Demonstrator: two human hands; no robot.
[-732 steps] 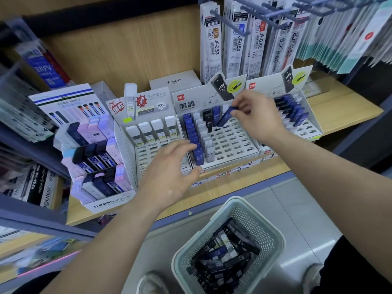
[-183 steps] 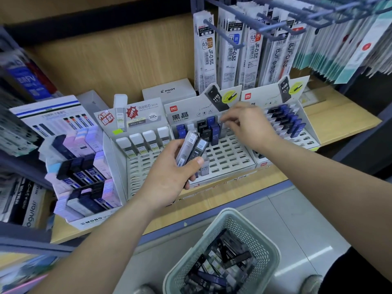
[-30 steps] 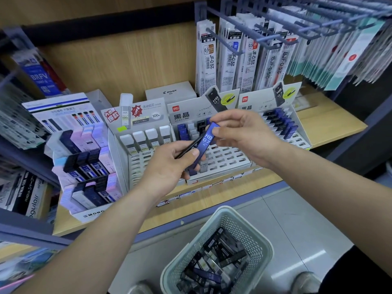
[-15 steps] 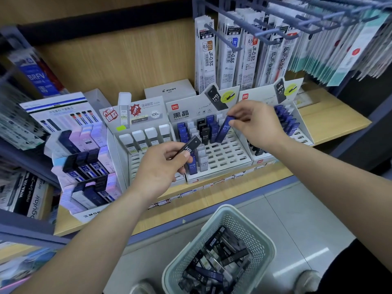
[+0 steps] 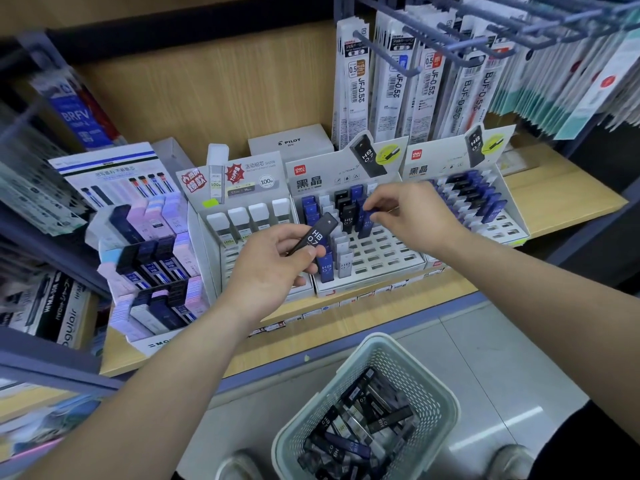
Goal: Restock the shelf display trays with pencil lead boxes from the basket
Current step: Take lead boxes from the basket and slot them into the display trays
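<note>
The right hand (image 5: 412,216) pinches a slim blue lead box (image 5: 366,223) into the white slotted tray (image 5: 388,256). The left hand (image 5: 273,271) grips a black HB box (image 5: 316,237), likely next.

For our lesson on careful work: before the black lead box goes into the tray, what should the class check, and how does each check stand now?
1. Grip of left hand on black box: ok.
2. Empty slots in middle tray: ok.
3. The blue box pinched by right hand fully seated: cannot tell.
4. That hand clear of the tray: not ok.
5. More boxes in basket: ok.
</note>
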